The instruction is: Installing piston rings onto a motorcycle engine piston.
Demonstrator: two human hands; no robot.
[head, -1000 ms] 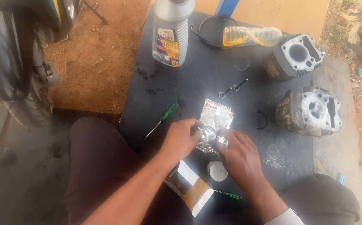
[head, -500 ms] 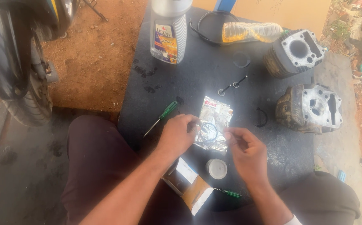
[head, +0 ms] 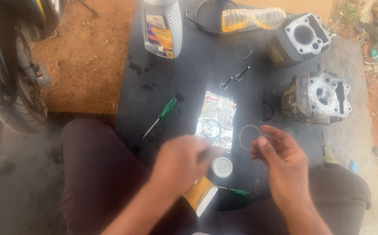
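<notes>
A thin metal ring is pinched at its right edge between the thumb and fingertips of the right hand, held just above the dark worktop. Just left of the ring lies a shiny foil packet, flat on the worktop, with a dark ring showing at its lower part; whether that ring is inside the packet or on top of it cannot be told. The left hand hovers blurred below the packet's lower edge, fingers curled inward; whether it grips anything cannot be told.

Between the two hands sits a small round white cap. Below it lie a small green-handled screwdriver and a yellow-and-white carton, its end flap open, contents hidden. A larger green-handled screwdriver lies to the left of the packet.

Farther up, two small valves lie side by side. To the right stand a cylinder head and, beyond it, a finned cylinder block with an open bore. A curved black piece lies near the head. At the far edge stand a grey oil bottle, upright and labelled, and a clear plastic bottle lying on its side with yellowish liquid inside. A motorcycle tyre stands at the left.
</notes>
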